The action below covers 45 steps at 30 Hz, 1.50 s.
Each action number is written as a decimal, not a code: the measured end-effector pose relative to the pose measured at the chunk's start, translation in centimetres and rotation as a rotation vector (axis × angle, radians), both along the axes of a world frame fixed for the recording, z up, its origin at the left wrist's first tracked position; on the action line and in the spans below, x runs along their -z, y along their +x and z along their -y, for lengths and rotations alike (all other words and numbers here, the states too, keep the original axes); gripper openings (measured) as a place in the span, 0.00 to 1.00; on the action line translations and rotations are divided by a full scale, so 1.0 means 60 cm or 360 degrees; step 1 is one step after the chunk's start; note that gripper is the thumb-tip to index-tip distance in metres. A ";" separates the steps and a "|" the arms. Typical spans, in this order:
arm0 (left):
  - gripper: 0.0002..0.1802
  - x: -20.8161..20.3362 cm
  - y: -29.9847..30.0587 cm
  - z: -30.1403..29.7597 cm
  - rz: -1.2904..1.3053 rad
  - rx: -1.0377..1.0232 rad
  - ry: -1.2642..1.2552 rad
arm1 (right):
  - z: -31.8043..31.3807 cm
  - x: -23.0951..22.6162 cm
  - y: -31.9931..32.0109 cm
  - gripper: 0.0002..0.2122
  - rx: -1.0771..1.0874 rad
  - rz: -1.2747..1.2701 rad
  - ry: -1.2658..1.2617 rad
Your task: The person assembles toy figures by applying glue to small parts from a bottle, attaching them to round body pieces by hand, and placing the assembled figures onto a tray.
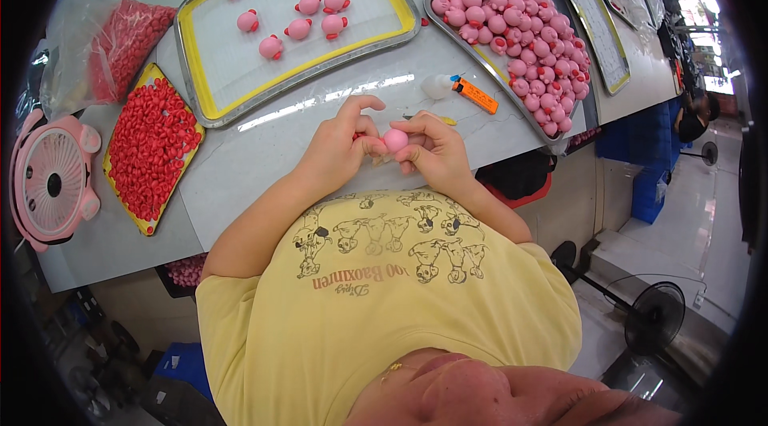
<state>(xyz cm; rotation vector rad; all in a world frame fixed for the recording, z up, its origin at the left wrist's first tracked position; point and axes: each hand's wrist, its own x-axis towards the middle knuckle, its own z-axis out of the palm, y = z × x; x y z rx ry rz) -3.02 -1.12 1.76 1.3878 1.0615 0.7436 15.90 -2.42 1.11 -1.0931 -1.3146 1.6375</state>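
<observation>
Close in front of my chest, both hands meet over the table. My right hand (436, 150) pinches a small pink ball figure (395, 140) between thumb and fingers. On the ball's left side my left hand (340, 142) is closed, thumb against the ball, with a small red piece (358, 136) showing at its fingers. Its index finger is raised and bent. Just beyond my right hand lie a thin yellow tool (440, 118), a white bottle (437, 88) and an orange tool resembling a box cutter (478, 96).
A yellow-rimmed tray (240, 110) ahead bears several pink figures with red parts. Right of it stands a metal tray heaped with pink balls (520, 42). At left are a tray of red pieces (152, 146), a bag of red pieces (132, 46) and a pink fan (54, 182).
</observation>
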 end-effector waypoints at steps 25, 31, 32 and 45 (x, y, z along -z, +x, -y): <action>0.10 0.002 0.000 0.010 0.0025 -0.0222 0.0444 | 0.000 0.008 -0.012 0.18 0.0168 0.0000 0.0715; 0.12 0.011 -0.024 -0.007 0.1348 -0.0355 -0.1014 | 0.012 -0.003 -0.009 0.15 0.0267 0.0014 0.0636; 0.12 0.005 -0.026 -0.013 0.1430 -0.0533 -0.0944 | 0.013 -0.003 -0.009 0.14 0.0239 -0.0001 0.0639; 0.10 0.003 -0.008 0.008 0.1247 -0.0408 -0.1146 | -0.014 0.002 0.013 0.20 0.0984 0.1114 0.1185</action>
